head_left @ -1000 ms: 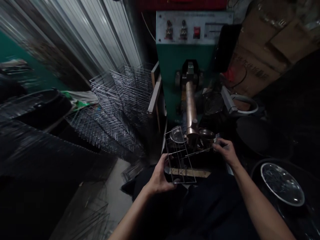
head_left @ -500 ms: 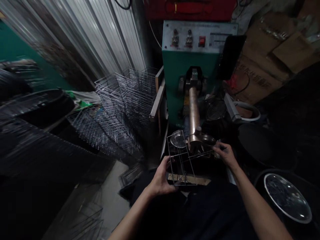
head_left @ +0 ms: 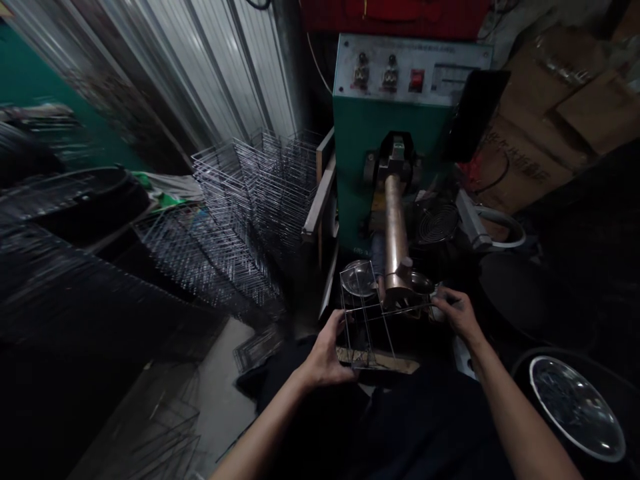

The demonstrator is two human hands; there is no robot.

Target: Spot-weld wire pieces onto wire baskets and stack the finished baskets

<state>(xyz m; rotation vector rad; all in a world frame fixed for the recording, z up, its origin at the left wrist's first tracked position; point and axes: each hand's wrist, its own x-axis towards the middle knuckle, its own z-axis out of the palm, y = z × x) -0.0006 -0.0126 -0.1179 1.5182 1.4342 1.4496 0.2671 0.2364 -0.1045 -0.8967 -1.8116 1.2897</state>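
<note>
My left hand [head_left: 327, 353] grips the left side of a thin wire frame [head_left: 367, 308], its thumb low and its fingers higher up. Wires run from the frame to the right, under the tip of a copper-coloured arm [head_left: 397, 227] on a green machine [head_left: 353, 167]. At the right end of those wires, my right hand [head_left: 455, 310] is closed in a pinch on the same frame. Behind the frame sits a shiny round dish [head_left: 359, 277]; a second dish [head_left: 421, 283] is beside the arm's tip.
Stacked wire racks [head_left: 250, 200] stand at the left, near a wooden bar [head_left: 320, 200]. Cardboard boxes [head_left: 530, 167] are at the back right. A round dish of small pieces [head_left: 577, 408] lies at the lower right, and a dark phone-like slab [head_left: 477, 113] is on the machine.
The view has shifted, so the machine appears slightly further right. The wire frame is tilted a little differently under the arm's tip, with both hands still on it.
</note>
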